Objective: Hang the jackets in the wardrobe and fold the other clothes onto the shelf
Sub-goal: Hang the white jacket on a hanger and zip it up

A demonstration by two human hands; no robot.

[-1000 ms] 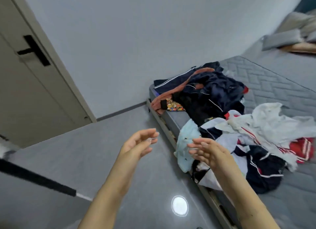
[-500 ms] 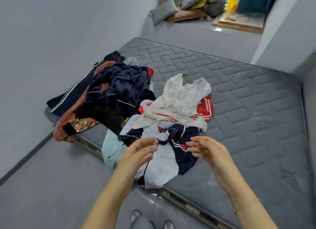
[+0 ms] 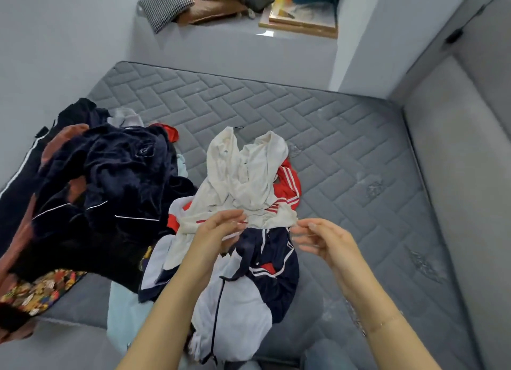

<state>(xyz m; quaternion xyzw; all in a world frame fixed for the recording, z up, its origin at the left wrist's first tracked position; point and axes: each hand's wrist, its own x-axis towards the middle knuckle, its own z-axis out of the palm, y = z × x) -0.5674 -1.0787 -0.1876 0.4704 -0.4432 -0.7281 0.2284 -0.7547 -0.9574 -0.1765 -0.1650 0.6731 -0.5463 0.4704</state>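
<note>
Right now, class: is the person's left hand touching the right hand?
Apart. The head view shows the left hand and the right hand held over the clothes, with white garment and navy fabric plainly visible in the gap between their fingertips.

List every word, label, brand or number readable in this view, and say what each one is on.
No text can be read.
Dark navy garment: a small pale emblem on a chest patch, too blurred to read.
Patterned cloth: a colourful print, no legible letters.
White top: stripes only, no wording visible.
</note>
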